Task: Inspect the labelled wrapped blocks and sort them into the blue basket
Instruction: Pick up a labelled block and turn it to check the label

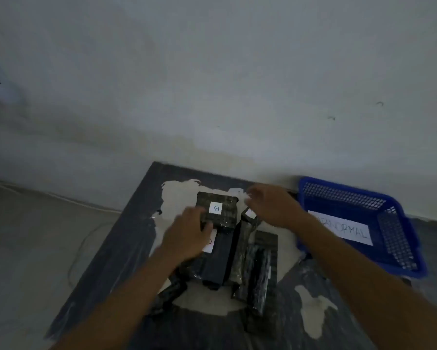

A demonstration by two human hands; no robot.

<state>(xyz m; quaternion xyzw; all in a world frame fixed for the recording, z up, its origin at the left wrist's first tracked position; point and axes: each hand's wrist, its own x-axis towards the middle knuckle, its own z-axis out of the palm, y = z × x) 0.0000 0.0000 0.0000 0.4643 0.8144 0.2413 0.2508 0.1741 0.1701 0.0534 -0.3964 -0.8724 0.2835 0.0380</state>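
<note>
Hands over wrapped blocks, left hand gripping labelled block, right hand unclear, blue basket alongside

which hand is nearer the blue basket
Right. The right hand hovers just left of the blue basket, over the wrapped blocks. The left hand is farther left, on the B-labelled block.

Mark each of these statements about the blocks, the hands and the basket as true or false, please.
1. The blue basket holds several wrapped blocks. False: only a white paper sign lies in it.
2. The basket stands to the right of the pile. True.
3. The left hand rests on the block labelled B. True.
4. The right hand is inside the basket. False: it is over the pile, beside the basket.
5. The blocks are wrapped in red. False: they are dark.
</note>
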